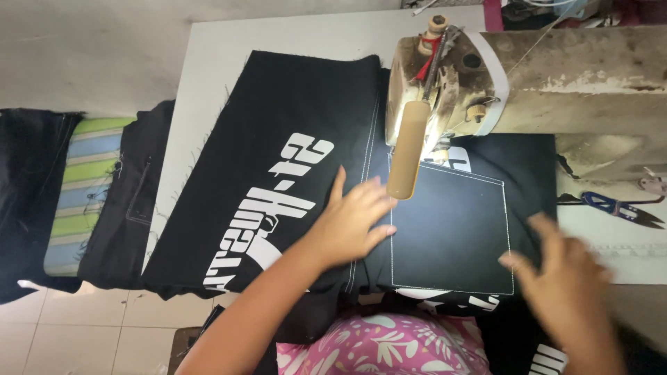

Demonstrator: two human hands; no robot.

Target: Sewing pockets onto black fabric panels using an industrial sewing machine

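Here, a person seated at a sewing desk (208, 42) works a panel of black fabric (292, 132) with bold white lettering, a pink floral garment (389, 344) showing across the lap nearest the camera. The right hand (570, 285), blurred with motion, hovers at the lower right corner of a stitched pocket patch (448, 229), its grip loose and open, fingers spread and closed on nothing. The left hand (351, 219) lies flat on the cloth just beside the patch's left edge, its grip open too, pressing rather than holding. Judged from this, good work here means keeping the cloth smooth and taut between both palms, with the white seam lined up straight under the presser foot and fingertips kept well clear of the needle. Beyond the hands stands the worn cream sewing machine (486, 76), its head over the patch's top edge. Thread snips (618, 208) lie on the desk to the right. To the left, more dark cloth (125, 208) is draped over a striped cushion (87, 187). No container is in view
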